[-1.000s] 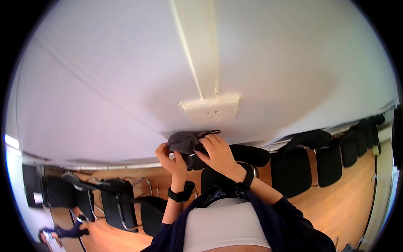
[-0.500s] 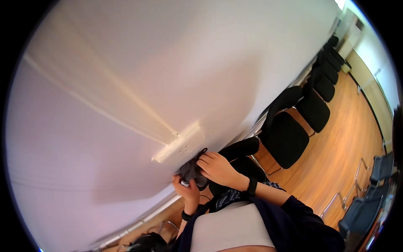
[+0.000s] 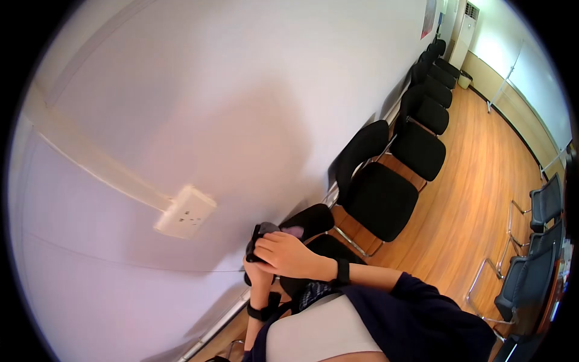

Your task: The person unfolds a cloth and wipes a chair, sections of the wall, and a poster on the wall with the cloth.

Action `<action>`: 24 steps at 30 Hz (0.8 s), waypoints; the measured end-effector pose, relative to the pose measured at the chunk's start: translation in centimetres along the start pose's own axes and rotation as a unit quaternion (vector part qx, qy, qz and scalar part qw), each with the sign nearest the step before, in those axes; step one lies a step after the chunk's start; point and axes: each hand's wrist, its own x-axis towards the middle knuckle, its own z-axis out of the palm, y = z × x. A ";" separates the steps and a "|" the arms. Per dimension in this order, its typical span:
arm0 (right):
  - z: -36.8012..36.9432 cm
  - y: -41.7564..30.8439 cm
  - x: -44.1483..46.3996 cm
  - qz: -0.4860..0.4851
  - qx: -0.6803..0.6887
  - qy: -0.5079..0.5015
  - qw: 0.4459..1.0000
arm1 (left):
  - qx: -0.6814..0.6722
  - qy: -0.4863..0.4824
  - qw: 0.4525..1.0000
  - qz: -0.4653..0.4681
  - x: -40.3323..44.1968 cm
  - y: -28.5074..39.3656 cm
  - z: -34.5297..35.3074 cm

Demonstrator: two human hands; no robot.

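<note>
The right hand [image 3: 286,255] grips the dark bundle [image 3: 268,227], which pokes past its fingers toward the wall [image 3: 241,145]. The left hand [image 3: 257,274] is below; I can't tell its grip.

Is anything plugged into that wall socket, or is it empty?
Empty: the wall socket shows its bare holes, with no plug in them.
</note>
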 end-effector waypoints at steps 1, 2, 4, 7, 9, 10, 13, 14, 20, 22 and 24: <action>-1.4 0.4 -1.1 0.037 -0.005 0.021 0.999 | 0.109 -0.042 0.993 0.024 -1.3 1.3 0.5; -2.7 1.3 -2.4 0.075 -0.009 0.039 0.996 | 0.117 -0.054 0.990 0.059 -2.7 2.6 1.5; -6.5 2.7 -5.8 0.128 -0.021 0.063 0.990 | 0.107 -0.081 0.991 0.006 -5.8 7.0 4.2; -11.6 2.7 -12.0 0.128 -0.012 0.051 0.990 | 0.080 -0.091 0.992 -0.022 -10.8 10.2 8.5; -14.3 1.8 -15.2 0.138 0.064 -0.013 0.988 | 0.051 -0.079 0.994 -0.047 -12.9 11.5 11.0; -15.6 1.1 -16.4 0.122 0.093 -0.046 0.987 | 0.041 -0.050 0.998 -0.026 -13.8 12.7 12.1; -19.4 -0.5 -18.4 0.093 0.123 -0.077 0.985 | -0.060 -0.014 0.996 -0.064 -15.5 16.9 13.6; -20.3 -0.4 -18.6 0.081 0.123 -0.042 0.988 | -0.098 0.003 0.992 -0.085 -15.9 18.6 14.1; -22.3 -0.2 -21.9 0.113 0.179 -0.053 0.976 | -0.013 -0.089 0.993 -0.070 -19.6 21.9 17.0; -22.8 -0.8 -23.0 0.131 0.196 -0.078 0.969 | 0.000 -0.114 0.991 -0.076 -21.0 23.3 17.5; -23.2 -2.0 -24.4 0.135 0.191 -0.075 0.969 | 0.024 -0.117 0.990 -0.081 -22.5 24.2 17.5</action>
